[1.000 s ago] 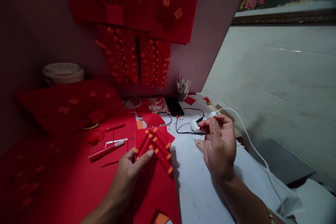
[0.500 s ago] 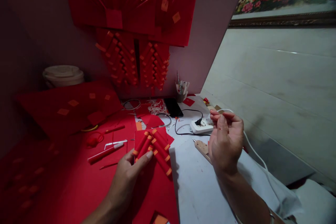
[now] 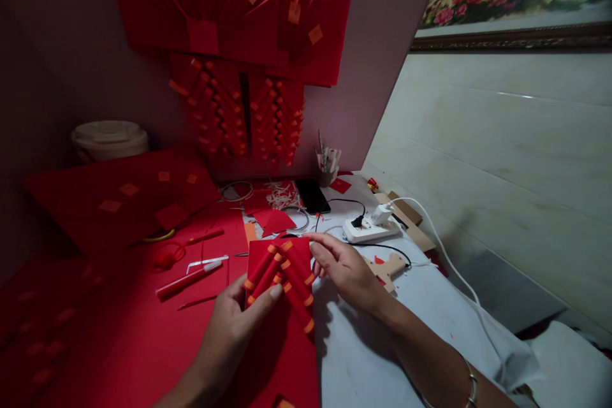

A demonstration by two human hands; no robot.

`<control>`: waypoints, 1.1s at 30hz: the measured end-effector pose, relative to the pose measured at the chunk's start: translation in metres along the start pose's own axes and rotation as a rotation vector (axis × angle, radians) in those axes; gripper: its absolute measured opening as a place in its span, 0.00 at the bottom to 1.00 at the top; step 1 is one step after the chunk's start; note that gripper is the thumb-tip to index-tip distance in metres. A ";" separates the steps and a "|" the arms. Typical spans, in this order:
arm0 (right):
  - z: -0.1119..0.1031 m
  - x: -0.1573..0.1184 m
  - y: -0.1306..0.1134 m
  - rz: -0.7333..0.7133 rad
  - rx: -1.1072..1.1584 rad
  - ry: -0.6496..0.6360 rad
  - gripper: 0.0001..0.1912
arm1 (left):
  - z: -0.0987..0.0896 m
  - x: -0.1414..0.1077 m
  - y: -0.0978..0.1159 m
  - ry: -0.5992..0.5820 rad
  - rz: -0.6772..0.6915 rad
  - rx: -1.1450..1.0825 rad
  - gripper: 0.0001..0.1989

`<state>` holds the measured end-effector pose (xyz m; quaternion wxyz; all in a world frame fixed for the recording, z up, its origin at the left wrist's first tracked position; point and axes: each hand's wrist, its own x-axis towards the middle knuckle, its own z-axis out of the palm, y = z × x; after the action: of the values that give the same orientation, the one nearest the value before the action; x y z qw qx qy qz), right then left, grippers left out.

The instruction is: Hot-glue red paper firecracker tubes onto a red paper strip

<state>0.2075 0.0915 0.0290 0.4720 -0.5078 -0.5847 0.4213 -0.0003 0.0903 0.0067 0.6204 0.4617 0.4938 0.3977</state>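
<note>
A red card (image 3: 299,247) carries several red paper rolls with orange bands (image 3: 261,268), set in slanting rows that meet in the middle like a string of paper firecrackers. My left hand (image 3: 234,315) grips the card from its lower left, the thumb pressed on top beside the rolls. At the upper right edge, my right hand (image 3: 342,268) has its thumb and fingertips closed around the card; its other fingers curl partly out of sight. A beige glue gun (image 3: 394,268) lies just behind my right hand, partly covered by it.
Left of the card lie a red marker (image 3: 189,279) and a red yarn bundle (image 3: 165,258). Farther back are a black phone (image 3: 312,196), a white power strip (image 3: 370,228) with cords and a pen cup (image 3: 326,175). Red paper decorations (image 3: 275,118) hang on the wall.
My right hand has come down and left from its raised place near the power strip to the card's right edge. My left hand keeps its hold; the card is slightly lower.
</note>
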 end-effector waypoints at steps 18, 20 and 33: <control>-0.018 0.005 -0.012 -0.281 0.486 0.523 0.17 | 0.001 0.000 0.002 -0.019 -0.037 -0.027 0.25; -0.021 0.003 -0.018 -0.291 0.541 0.537 0.16 | 0.001 0.000 0.001 -0.019 -0.043 -0.027 0.25; -0.014 -0.007 -0.021 -0.250 0.405 0.388 0.13 | 0.002 -0.002 0.002 -0.059 -0.084 -0.099 0.23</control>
<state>0.2176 0.0819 0.0511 0.7145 -0.3988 -0.4457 0.3630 0.0012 0.0889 0.0091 0.6727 0.4209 0.4740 0.3817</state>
